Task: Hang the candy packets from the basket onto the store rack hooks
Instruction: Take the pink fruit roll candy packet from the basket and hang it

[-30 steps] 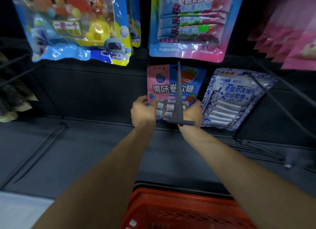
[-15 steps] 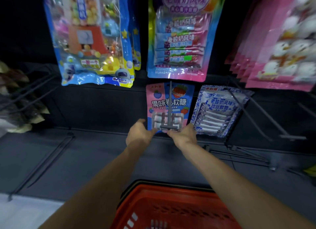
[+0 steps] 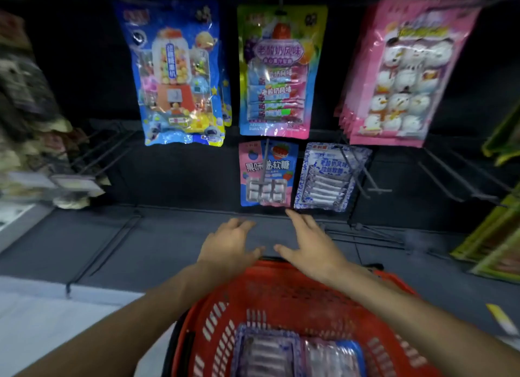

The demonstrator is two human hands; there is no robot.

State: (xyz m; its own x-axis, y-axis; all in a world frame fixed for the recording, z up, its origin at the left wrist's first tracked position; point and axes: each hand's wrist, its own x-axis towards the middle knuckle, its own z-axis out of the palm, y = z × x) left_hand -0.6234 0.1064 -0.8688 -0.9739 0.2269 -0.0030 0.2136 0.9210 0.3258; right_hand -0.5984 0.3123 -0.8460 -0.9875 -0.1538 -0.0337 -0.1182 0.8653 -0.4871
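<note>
left grip [image 3: 228, 247], right grip [image 3: 312, 247] and forearms [image 3: 135, 320] all bare.

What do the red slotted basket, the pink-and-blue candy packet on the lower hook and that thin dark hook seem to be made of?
Red slotted basket: apparently moulded plastic, matt; even colour, regular slots. Pink-and-blue candy packet: probably thin glossy plastic film; a clear window shows its contents. Thin dark hook: likely coated metal wire, slim and straight, though blur leaves this open.

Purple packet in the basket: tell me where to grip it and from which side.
The purple packet lies flat, its right side against a blue packet. I'd come from above with the left hand and pinch its far edge, which faces bare basket floor.
</note>
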